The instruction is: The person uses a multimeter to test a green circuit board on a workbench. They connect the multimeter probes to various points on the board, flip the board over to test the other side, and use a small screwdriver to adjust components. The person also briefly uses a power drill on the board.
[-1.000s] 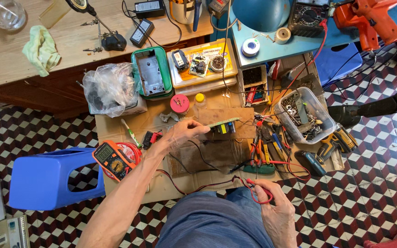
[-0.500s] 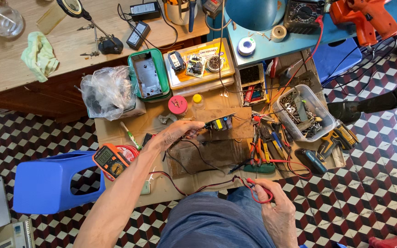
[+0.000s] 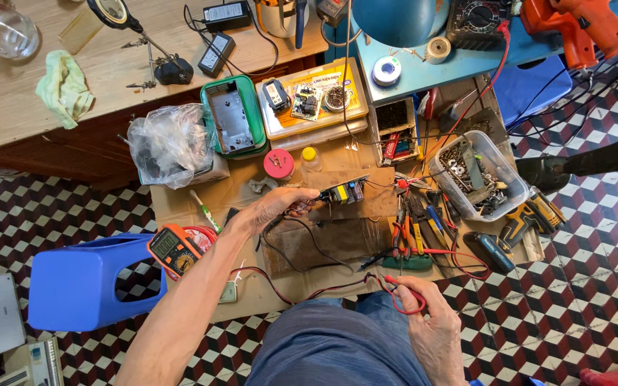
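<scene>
My left hand (image 3: 270, 209) has slid right of the orange multimeter (image 3: 173, 250) — fingers now pinching a probe onto the circuit board (image 3: 345, 191); right of that, my right hand (image 3: 423, 314) stays curled round the red probe (image 3: 402, 286) — a reading looks close.

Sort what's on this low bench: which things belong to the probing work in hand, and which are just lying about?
In use:
left hand at the circuit board
right hand, grip on the red probe
orange multimeter
red and black leads

Lying about:
pliers
clear tub of hardware
plastic bag
solder reel
red drill
</scene>
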